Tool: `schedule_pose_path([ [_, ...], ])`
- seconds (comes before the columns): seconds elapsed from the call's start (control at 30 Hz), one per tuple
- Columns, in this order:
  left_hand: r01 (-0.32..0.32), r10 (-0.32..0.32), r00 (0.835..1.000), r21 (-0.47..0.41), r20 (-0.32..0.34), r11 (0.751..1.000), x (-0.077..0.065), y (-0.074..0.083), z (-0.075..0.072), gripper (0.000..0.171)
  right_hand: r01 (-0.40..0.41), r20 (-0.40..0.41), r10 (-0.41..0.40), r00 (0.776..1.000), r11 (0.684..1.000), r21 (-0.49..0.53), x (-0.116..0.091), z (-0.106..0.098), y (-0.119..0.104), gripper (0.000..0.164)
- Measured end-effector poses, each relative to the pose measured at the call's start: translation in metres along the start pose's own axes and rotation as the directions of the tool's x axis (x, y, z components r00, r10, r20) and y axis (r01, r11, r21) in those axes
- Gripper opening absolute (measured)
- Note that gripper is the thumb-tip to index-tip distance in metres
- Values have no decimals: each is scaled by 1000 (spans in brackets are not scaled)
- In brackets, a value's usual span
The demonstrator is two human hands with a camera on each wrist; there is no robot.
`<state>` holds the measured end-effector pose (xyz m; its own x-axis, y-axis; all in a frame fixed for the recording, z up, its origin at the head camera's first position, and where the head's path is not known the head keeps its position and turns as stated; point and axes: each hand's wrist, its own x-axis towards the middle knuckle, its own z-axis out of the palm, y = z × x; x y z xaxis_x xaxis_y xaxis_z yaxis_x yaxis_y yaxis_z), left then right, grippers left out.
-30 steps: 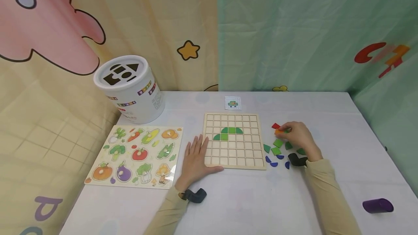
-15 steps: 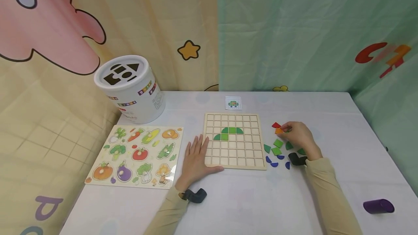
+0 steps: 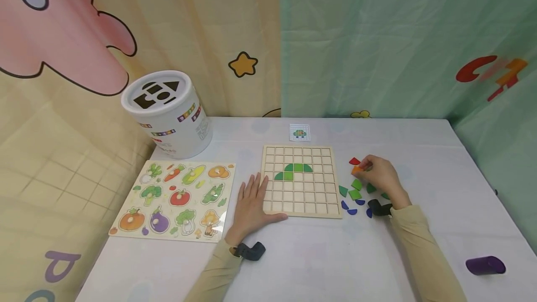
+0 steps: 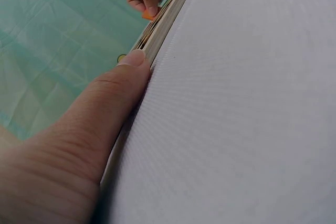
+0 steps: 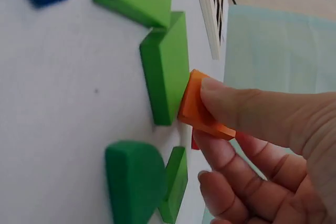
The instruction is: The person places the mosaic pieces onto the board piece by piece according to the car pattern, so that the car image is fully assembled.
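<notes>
My left hand (image 3: 253, 209) rests at the lower left corner of a wooden grid board (image 3: 308, 197). Its fingers are straight along the left edge, and the thumb (image 4: 107, 95) lies against the front edge. Several green pieces (image 3: 298, 167) sit in the grid's upper rows. Right of the board, my right hand (image 3: 383, 176) pinches an orange square block (image 5: 191, 103) between thumb and fingers. In the right wrist view this block is tilted, close beside a light green block (image 5: 170, 74). A dark green rounded piece (image 5: 134, 182) lies near the hand.
A red piece (image 3: 354, 161) and several blue half-circles (image 3: 352, 211) lie on the white table. Behind the board is a small pattern card (image 3: 299, 133). Left are a vegetable puzzle (image 3: 195, 218) and a white bucket (image 3: 184, 129). A purple cylinder (image 3: 485, 265) lies at right.
My right hand has shifted slightly, with the orange block still at its fingertips. The left hand and the board have stayed in place.
</notes>
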<state>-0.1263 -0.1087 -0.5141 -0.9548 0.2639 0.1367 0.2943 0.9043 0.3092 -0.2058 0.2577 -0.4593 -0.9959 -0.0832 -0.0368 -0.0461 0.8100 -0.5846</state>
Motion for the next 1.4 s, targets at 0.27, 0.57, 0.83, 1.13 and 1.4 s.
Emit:
schedule_pose_path([
  [0.27,-3,3,1000,4,-5,1000,0,0,-1,118,86,-73,-81,994,994,67,1,6,-13,20],
  [0.57,-1,1,1000,-5,1,1000,0,0,0,118,160,-32,-157,987,975,152,8,30,-43,18],
  [0.83,3,-3,1000,6,10,1000,1,0,0,118,241,18,-250,968,950,198,13,52,-73,14],
  [1.13,8,-8,1000,-6,16,1000,1,1,0,118,279,76,-298,952,941,191,16,66,-94,7],
  [1.4,10,-10,1000,2,14,1000,0,1,0,118,287,113,-303,946,948,138,22,75,-103,7],
])
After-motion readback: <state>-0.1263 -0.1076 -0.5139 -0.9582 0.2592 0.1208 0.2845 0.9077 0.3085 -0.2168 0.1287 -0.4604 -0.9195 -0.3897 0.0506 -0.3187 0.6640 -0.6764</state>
